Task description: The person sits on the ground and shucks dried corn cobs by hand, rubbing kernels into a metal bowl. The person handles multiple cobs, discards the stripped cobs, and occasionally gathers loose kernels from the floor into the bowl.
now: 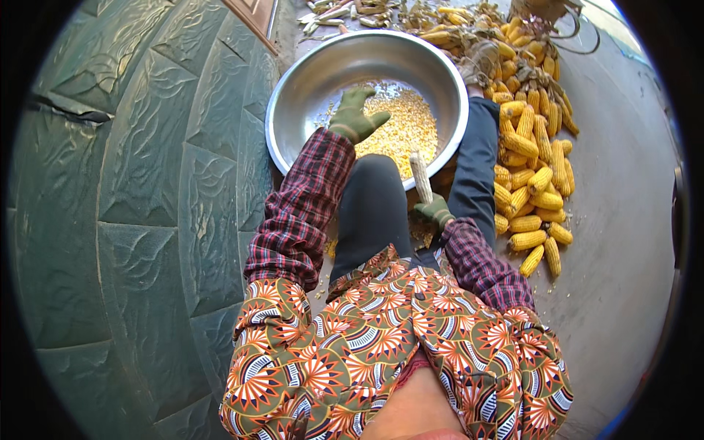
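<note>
A wide metal basin (308, 82) stands before my knees, with loose yellow corn kernels (407, 121) spread over its bottom. My left hand (355, 116), in a green glove, is over the left part of the basin, fingers apart and holding nothing. Low by the basin's near rim, my right hand (435, 211), gloved too, grips a pale corn cob (421, 177). That cob points up, its top end overlapping the rim; the side facing me looks stripped of kernels. Part of the right hand's grip is hidden.
Yellow ears of corn (528, 165) lie heaped on the floor to my right, some with dry husks (478, 60). Bare cobs (327, 16) are scattered beyond the basin. A green padded wall covering (143, 165) rises at my left. Stray kernels (331, 247) lie near my legs.
</note>
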`<state>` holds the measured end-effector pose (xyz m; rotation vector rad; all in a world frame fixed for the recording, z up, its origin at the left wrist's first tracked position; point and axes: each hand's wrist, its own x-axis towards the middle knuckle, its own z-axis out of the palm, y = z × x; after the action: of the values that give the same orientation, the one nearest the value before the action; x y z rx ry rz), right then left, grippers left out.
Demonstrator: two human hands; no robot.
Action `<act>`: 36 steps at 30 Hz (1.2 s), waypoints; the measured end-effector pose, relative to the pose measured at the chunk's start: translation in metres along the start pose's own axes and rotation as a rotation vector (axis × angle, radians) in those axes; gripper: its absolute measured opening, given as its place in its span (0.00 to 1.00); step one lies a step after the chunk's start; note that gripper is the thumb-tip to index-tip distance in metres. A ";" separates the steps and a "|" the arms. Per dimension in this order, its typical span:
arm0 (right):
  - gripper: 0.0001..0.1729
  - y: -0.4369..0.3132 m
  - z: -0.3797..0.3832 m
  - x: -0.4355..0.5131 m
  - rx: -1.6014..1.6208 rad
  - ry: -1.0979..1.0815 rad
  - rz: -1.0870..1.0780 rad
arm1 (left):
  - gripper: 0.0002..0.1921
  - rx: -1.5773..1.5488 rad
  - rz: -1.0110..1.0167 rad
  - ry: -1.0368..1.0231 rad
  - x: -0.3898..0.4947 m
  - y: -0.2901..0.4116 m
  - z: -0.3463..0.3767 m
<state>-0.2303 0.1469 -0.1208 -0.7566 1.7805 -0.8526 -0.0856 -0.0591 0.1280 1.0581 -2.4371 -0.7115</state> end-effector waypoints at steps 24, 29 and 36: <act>0.09 -0.069 -0.003 -0.017 0.699 0.092 0.135 | 0.13 -0.216 -0.507 -0.712 -0.064 -0.076 0.014; 0.09 -0.066 -0.006 -0.021 0.634 0.077 0.153 | 0.12 -0.654 -0.650 -0.048 -0.084 -0.115 -0.081; 0.07 -0.053 0.002 -0.020 0.458 0.082 0.186 | 0.08 -0.774 -1.210 -0.058 -0.214 -0.239 0.025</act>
<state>-0.2163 0.1328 -0.0676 -0.2580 1.6090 -1.1225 0.1710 -0.0301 -0.0637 2.0214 -1.0542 -1.8062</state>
